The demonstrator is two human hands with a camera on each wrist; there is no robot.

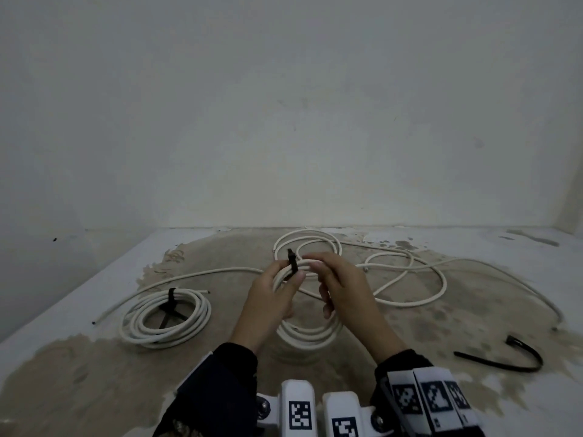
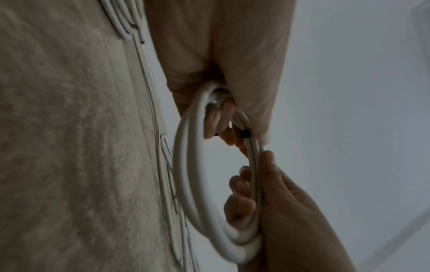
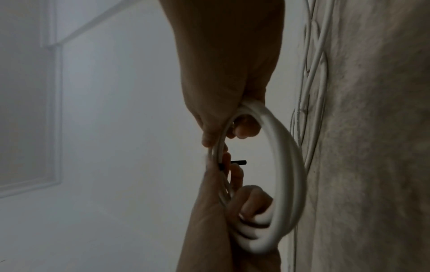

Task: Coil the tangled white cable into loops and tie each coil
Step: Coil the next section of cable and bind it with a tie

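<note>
Tying step: the left hand (image 1: 271, 294) and right hand (image 1: 344, 288) both grip the round coil of white cable (image 1: 307, 334), held mid-tabletop; its black strap tie (image 1: 292, 261) at twelve o'clock needs cinching next.

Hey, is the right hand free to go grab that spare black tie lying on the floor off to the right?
Probably not yet. The right hand grips the held coil together with the left hand. The spare black tie lies unobstructed on the floor, but letting go may loosen the loops.

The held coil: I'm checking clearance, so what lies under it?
Under the held coil the stained floor shows. Loose cable lies farther back. Both hands hide the ground directly beneath them.
</note>
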